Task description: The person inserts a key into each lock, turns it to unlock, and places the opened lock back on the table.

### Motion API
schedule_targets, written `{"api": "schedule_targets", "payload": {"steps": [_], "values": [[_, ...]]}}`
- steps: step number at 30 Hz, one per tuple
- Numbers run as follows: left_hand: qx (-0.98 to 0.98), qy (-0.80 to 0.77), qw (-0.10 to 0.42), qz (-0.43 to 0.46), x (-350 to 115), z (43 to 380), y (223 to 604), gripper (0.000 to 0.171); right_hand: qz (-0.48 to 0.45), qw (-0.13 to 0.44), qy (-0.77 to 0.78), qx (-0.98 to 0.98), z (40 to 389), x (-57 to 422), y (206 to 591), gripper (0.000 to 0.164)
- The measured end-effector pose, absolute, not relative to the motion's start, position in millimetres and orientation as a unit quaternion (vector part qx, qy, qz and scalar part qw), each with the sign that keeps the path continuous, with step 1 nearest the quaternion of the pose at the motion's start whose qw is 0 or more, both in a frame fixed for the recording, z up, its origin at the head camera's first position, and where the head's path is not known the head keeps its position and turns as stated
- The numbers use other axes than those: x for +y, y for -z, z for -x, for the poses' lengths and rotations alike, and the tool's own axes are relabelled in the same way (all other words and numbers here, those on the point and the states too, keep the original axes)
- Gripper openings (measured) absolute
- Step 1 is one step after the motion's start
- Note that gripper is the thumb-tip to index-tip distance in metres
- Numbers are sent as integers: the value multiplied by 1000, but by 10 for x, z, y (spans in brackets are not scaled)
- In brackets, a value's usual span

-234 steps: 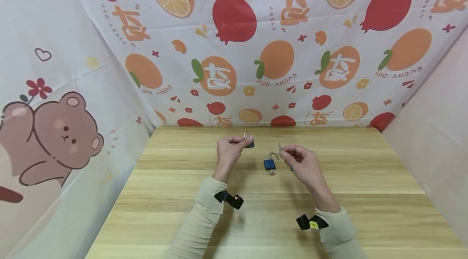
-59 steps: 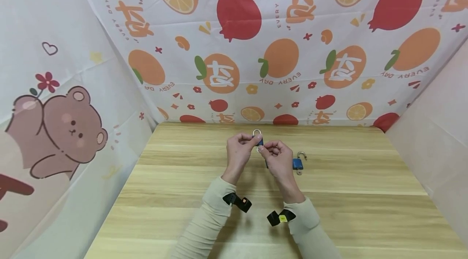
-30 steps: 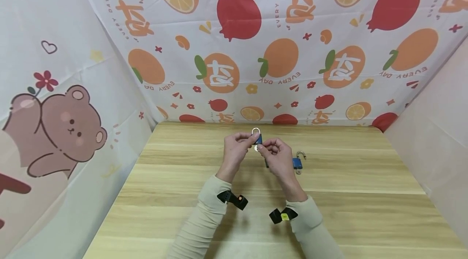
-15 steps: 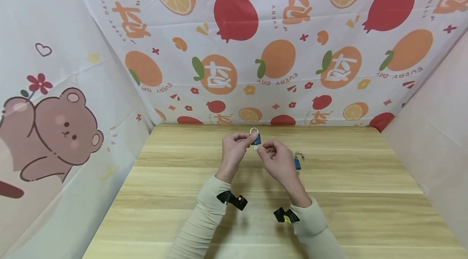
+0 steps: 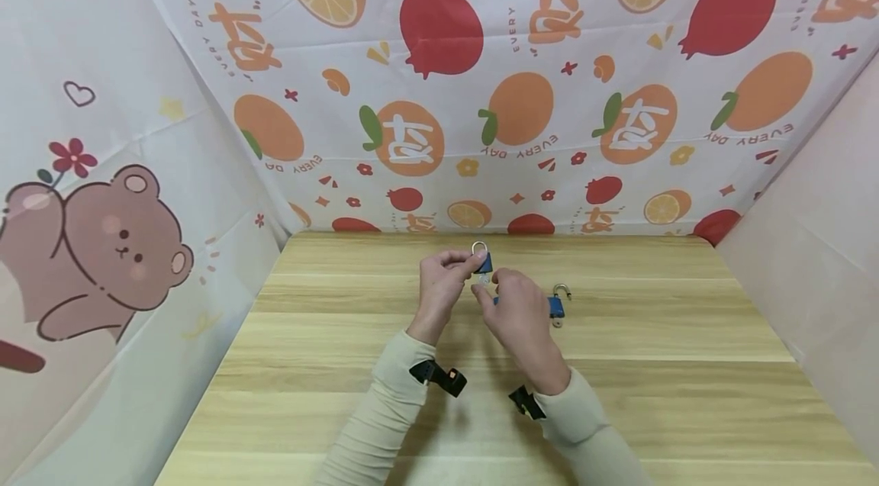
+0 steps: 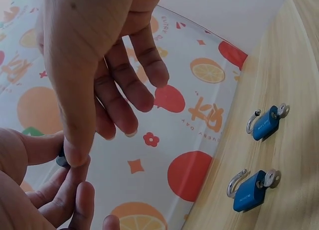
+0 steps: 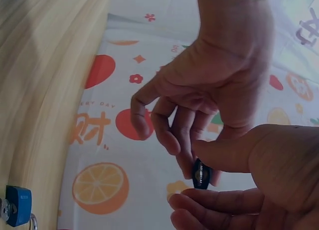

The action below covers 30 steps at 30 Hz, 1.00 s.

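My left hand pinches a small blue padlock between thumb and fingers, shackle up, above the table. A silver key sticks out of its underside. Just below and right of it is my right hand, its thumb and fingers apart around the key, pinching nothing visible. In the right wrist view the held padlock shows its narrow underside, with both hands close about it. Two more blue padlocks, one nearer and one farther, lie on the table, shackles open and keys in them.
The wooden table reaches back to a fruit-printed cloth wall. Cloth walls also stand left and right. In the head view my right hand partly hides one of the lying padlocks.
Earlier my right hand held a key apart from the padlock; then it met the padlock and pinched the key there. Now its fingers have parted, and the key stays in the padlock.
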<state>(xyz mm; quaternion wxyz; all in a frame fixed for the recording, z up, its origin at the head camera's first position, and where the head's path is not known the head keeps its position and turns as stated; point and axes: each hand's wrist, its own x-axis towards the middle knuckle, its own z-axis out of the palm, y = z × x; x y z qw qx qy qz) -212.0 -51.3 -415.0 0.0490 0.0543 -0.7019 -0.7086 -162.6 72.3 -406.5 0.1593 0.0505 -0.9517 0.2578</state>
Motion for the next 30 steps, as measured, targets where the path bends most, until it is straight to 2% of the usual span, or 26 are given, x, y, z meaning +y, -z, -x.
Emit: {"api": "schedule_targets", "payload": {"steps": [8, 30], "values": [[-705, 705, 49, -59, -510, 2114, 4143, 24, -60, 201, -237, -949, 1658, 674, 4121, 30], [-703, 708, 41, -60, -487, 2121, 4115, 28, -80, 238, -198, -948, 1684, 627, 4151, 29]]}}
